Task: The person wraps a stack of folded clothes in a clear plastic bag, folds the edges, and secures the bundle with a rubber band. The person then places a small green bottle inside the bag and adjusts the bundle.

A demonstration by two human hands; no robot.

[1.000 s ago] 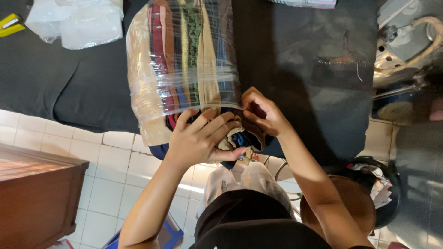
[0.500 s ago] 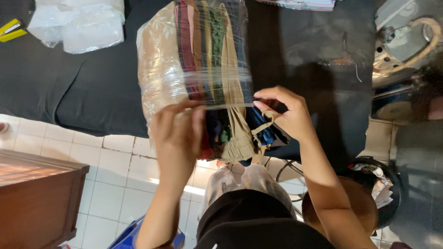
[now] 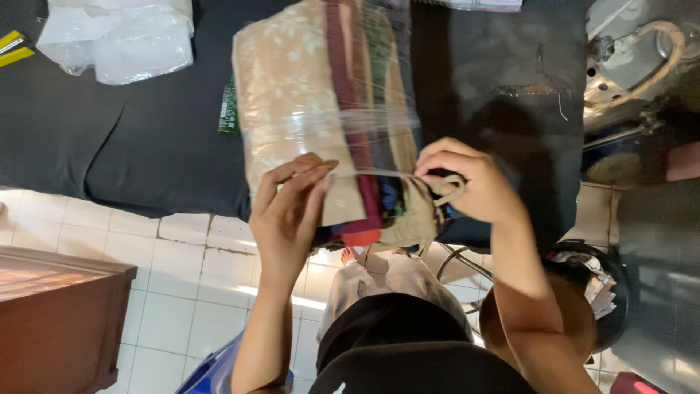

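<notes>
Your left hand [image 3: 288,215] lies flat against the near face of the bundle of folded fabrics wrapped in clear plastic film [image 3: 328,109], fingers together and extended, thumb tip and forefinger pinching a stretched strip of clear tape [image 3: 379,174]. Your right hand [image 3: 467,182] is closed at the bundle's right near corner — fingers curled, pinching the other end of that strip; a pale loop shows under the knuckles, whether tape or cord you cannot tell.

The bundle rests on the black cloth-covered table [image 3: 109,146], its near end overhanging the table edge above the white tiled floor [image 3: 182,270]. Beige floral cloth forms its left side; red, green and blue folds show toward the middle and the lower end.

Against half a second ago: the tape line now runs nearly level across the bundle's lower third, where before it sat lower and closer to the open fabric ends. Your left hand has shifted from covering the bottom edge to the beige face. Your right hand sits a little further right.

Around — a crumpled white plastic bag [image 3: 117,36] at the table's far left, a small green circuit board [image 3: 228,109] just beside the bundle, a brown wooden cabinet [image 3: 58,321] on the floor at left.
</notes>
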